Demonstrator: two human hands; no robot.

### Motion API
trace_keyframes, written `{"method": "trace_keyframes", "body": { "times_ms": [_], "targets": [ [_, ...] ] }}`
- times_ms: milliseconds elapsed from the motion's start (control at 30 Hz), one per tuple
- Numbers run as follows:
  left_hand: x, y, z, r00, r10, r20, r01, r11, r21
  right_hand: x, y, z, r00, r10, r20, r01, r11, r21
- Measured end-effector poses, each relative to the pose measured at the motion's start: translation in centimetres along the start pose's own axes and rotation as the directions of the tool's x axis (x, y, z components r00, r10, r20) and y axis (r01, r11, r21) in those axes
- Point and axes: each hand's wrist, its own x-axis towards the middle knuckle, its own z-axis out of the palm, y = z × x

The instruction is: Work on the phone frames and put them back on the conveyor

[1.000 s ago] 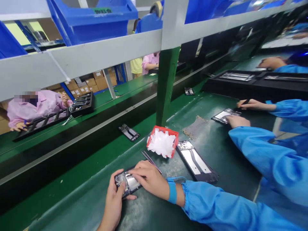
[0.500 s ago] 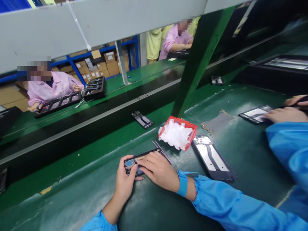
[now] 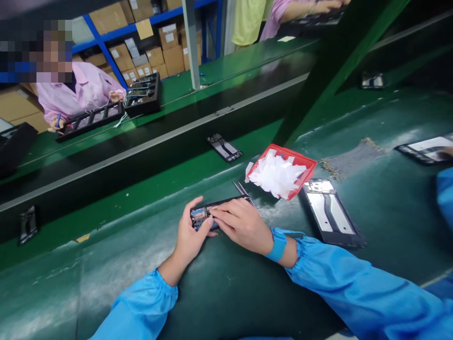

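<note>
The phone frame [image 3: 212, 213] lies flat on the green counter [image 3: 226, 293], just before the red tray [image 3: 283, 172]. The left hand [image 3: 189, 233] clamps its near end, thumb on top. The right hand [image 3: 244, 226] covers it, fingers [image 3: 221, 218] together, pressing on its middle.

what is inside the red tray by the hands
The red tray holds a heap of white paper scraps, piled above its rim. Its floor, and anything beneath the heap, is covered.
</note>
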Motion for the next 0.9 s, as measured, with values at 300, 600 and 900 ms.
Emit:
{"method": "trace_keyframes", "body": {
  "times_ms": [300,600,900],
  "targets": [
    [0.04,-0.43,-0.06,1.0,-0.005,-0.01,0.005,1.0,0.011,0.31,-0.16,-0.32,1.0,-0.017,0.002,0.017,0.998,-0.056],
    [0.07,-0.31,0.09,0.999,-0.014,-0.042,0.014,1.0,0.009,0.23,-0.27,-0.49,1.0,-0.005,0.004,0.006,0.998,-0.055],
    [0.28,0.17,0.19,0.996,-0.032,-0.081,0.033,0.999,0.002,0.15,-0.23,-0.34,0.999,0.011,0.047,-0.009,0.999,-0.037]
  ]
}}
